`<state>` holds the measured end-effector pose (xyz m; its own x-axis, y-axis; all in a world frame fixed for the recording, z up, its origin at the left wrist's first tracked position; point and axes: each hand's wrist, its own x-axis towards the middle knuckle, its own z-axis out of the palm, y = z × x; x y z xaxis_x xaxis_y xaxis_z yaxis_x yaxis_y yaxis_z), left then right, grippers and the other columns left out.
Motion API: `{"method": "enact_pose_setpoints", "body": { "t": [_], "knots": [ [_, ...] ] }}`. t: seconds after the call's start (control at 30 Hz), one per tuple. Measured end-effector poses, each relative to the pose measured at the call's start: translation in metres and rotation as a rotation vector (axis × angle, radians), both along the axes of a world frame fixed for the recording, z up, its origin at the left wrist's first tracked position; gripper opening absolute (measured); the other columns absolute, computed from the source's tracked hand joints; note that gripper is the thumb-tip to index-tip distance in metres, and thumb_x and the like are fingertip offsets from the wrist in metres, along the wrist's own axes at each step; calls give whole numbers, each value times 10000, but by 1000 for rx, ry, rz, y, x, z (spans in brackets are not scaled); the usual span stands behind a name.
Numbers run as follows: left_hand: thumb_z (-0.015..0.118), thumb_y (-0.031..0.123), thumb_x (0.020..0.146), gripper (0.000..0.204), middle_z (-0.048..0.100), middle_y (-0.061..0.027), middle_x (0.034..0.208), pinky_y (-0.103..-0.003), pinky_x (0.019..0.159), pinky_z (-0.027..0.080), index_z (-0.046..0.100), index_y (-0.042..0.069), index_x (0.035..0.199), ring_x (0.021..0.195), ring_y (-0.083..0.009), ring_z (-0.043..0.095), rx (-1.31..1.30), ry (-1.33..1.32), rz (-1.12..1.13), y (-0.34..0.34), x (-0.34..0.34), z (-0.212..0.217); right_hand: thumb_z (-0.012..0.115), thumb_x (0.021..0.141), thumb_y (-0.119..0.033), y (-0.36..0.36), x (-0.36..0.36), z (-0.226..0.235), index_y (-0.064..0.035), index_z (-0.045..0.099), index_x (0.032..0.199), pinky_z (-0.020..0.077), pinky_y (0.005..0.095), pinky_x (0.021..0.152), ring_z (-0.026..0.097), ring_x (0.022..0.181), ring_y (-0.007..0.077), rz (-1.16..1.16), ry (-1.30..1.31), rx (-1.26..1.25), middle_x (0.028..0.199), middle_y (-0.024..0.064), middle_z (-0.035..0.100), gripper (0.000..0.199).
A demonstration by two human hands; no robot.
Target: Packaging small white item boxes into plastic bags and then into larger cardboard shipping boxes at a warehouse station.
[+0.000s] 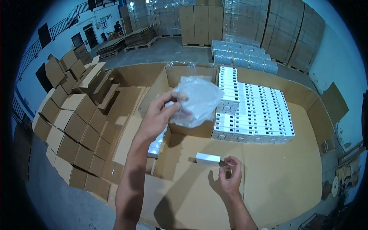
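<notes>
My left hand point(158, 114) is raised over the cardboard work surface point(276, 172), pinching a crumpled clear plastic bag point(201, 101) between thumb and fingers. Below the bag, a small white box point(208, 158) lies on its side on the cardboard. My right hand point(231, 176) is just to the right of that box, its fingers curved and apart with nothing visible in them. Whether a fingertip touches the box is hard to tell. Beyond it stand many white boxes point(253, 111) in tight rows, with a taller stack point(229, 90) at their left end.
Open brown cartons point(76, 132) are piled at the left. A cardboard compartment point(163, 161) beside my left forearm holds shiny wrapped items point(156, 145). Farther off are wrapped rolls point(245, 61), tall stacked cartons point(201, 25) and flattened cardboard point(140, 37). A person point(118, 27) sits far back.
</notes>
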<state>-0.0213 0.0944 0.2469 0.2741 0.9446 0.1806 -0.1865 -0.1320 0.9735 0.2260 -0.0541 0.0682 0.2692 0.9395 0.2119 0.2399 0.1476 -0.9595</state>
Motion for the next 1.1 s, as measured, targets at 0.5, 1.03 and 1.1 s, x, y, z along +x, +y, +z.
{"method": "enact_pose_setpoints", "body": {
  "t": [0.5, 1.03, 1.1],
  "knots": [
    [560, 16, 994, 214, 647, -89, 1164, -304, 943, 503, 583, -30, 1202, 1084, -147, 638, -224, -81, -147, -135, 15, -178, 792, 717, -10, -9, 14, 8, -40, 542, 1188, 545, 343, 749, 606, 965, 254, 119, -273, 599, 1223, 212, 532, 534],
    [579, 36, 995, 227, 641, -60, 1139, -303, 953, 496, 596, -17, 1216, 1082, -129, 603, -271, -60, -218, -119, 22, -247, 762, 741, 46, 2, 11, -37, -8, 662, 935, 544, 311, 650, 642, 769, 209, 94, -496, 361, 1124, 130, 599, 224],
    [587, 50, 996, 193, 635, -44, 1099, -282, 914, 497, 601, -10, 1179, 1024, -107, 603, -266, -19, -203, -120, 26, -247, 745, 747, 55, 4, 13, -37, -9, 656, 923, 537, 316, 657, 640, 796, 207, 88, -492, 392, 1112, 130, 610, 208]
  ]
}}
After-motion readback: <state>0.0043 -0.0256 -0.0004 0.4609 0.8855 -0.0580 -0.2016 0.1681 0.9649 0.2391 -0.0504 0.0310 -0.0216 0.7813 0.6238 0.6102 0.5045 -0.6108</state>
